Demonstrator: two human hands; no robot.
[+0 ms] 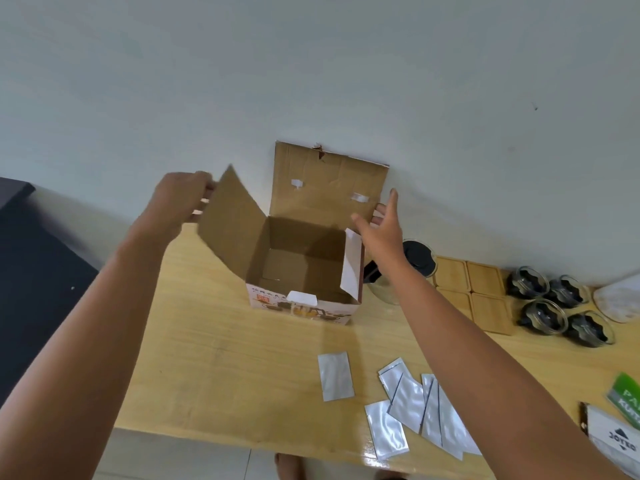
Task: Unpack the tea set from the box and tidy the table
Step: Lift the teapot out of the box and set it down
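On pale wooden tabletop, against white wall: open brown cardboard box, printed front, looks empty inside. Left flap pinched by left hand, fingers closed on flap edge. Right hand spread wide beside rear flap, holding nothing. Just right of box: glass teapot with black lid, right forearm passing over it. Further right: four square bamboo coasters, four glass cups with dark inserts. Silver foil sachets loose near front edge. Risks: forearm or swinging flap knocking teapot; light empty box tipping or sliding under one-sided pull; sachets swept off edge.
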